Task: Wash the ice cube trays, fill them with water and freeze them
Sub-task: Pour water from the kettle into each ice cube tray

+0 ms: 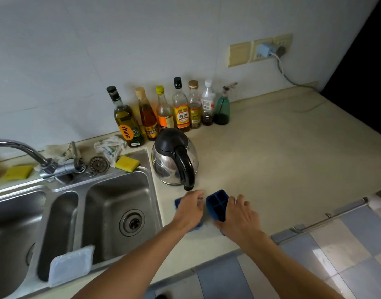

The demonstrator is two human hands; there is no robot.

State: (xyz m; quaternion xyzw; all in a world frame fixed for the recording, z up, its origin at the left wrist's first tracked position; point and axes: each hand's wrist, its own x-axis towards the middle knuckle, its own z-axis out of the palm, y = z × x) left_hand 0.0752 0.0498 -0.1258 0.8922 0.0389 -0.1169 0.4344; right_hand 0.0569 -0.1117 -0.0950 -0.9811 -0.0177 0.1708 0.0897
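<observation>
- The left hand (190,209) is laid palm-down over a blue ice cube tray, call it the flat tray (178,202), which is lying on the counter (271,158). Only a far corner and a bit of the near edge are left showing around the hand.
- The fingers are spread and slightly bent. Whether the flat tray is actually gripped or just covered can't be told, since the hand hides too much of it.
- The right hand (239,219) is wrapped around a second blue tray, the tilted tray (217,205). The fingers are curled over its right side, and its far end is tipped up so four square pockets can be seen.
- The two trays are just beside each other, between the hands, near the counter's front edge.
- A steel kettle (174,156) with a black handle is parked just beyond the left hand, the handle tip nearly at the fingertips.
- A steel sink (103,201) is found left of the left hand. A faucet (23,149) sits behind it, a yellow sponge (127,163) is on its back rim, and a clear plastic lid (71,264) is propped in its near corner.
- A row of bottles (181,104) is lined up against the wall, well beyond both hands.
- A wall socket (266,49) with a plug in it is seen far beyond the right hand.
</observation>
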